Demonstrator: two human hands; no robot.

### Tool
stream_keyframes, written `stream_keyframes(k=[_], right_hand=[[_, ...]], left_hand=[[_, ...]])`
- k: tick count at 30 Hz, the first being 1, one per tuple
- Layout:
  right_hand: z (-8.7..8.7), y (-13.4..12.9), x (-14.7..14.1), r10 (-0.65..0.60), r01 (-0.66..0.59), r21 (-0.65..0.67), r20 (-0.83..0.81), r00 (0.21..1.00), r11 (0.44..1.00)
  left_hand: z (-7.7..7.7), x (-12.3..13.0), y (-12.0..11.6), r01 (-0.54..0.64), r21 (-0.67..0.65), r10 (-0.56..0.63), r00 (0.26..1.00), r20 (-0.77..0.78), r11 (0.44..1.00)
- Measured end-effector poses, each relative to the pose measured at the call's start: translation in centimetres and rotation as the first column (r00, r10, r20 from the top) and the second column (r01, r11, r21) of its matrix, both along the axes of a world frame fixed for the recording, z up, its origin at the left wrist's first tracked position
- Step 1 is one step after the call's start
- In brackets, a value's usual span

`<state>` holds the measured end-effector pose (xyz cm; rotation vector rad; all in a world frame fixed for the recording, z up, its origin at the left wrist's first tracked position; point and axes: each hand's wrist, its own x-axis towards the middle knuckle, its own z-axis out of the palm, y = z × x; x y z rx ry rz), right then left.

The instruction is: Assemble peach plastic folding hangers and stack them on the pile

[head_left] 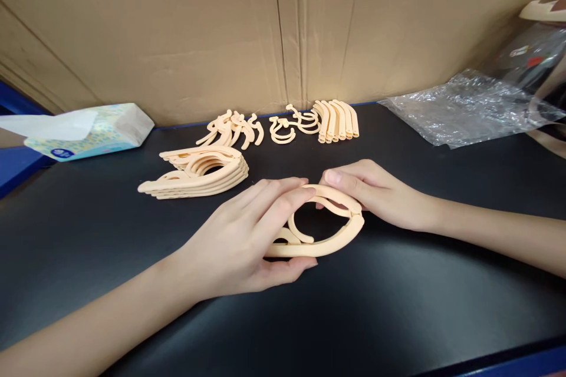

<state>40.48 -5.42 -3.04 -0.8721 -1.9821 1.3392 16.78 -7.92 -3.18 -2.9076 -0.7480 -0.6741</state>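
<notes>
A cream plastic folding hanger [338, 242] is held low over the black table, its two curved arms folded near each other and its hook between them. My left hand [247, 235] wraps over its left part, fingers on top and thumb below. My right hand [375, 191] pinches the far arm from behind, thumb on the upper edge and the other fingers mostly hidden. Left of my hands lies a stack of similar folded hangers [225, 179]. Behind it are loose hooks [232, 129], more hooks [283, 131] and a row of curved arm pieces [338, 121].
A tissue pack [101, 129] lies at the back left of the black table [398, 306]. Crumpled clear plastic [469, 109] covers the back right corner. A cardboard wall [198, 29] rises along the back edge.
</notes>
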Motion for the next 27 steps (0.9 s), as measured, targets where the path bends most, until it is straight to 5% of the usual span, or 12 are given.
stream_keyframes(k=[6,11,16,21,24,27], right_hand=[[-0.2,0.2,-0.2,-0.162,0.159,-0.055,-0.048,0.986,0.986],[-0.5,0.8,-0.2,-0.250,0.243,-0.066,-0.136,0.959,0.968],[-0.6,1.0,-0.1,-0.254,0.245,-0.090,-0.107,0.961,0.965],[-0.6,0.8,0.0,-0.193,0.190,-0.052,-0.068,0.979,0.980],[-0.6,0.8,0.0,-0.146,0.146,-0.027,-0.022,0.989,0.989],[-0.5,0.8,0.0,-0.135,0.136,-0.025,0.034,0.990,0.990]], left_hand=[[0.5,0.3,0.1,0.013,0.039,-0.014,1.000,0.019,0.999],[3.6,0.1,0.3,-0.176,0.027,0.174,0.982,0.070,0.984],[6.3,-3.0,2.1,-0.324,0.021,0.314,0.929,0.193,0.946],[5.8,-7.8,4.3,-0.420,-0.099,0.430,0.857,0.285,0.902],[5.3,-10.0,4.9,-0.579,-0.143,0.596,0.784,0.172,0.803],[5.3,-11.1,5.1,-0.620,-0.096,0.626,0.777,0.064,0.779]])
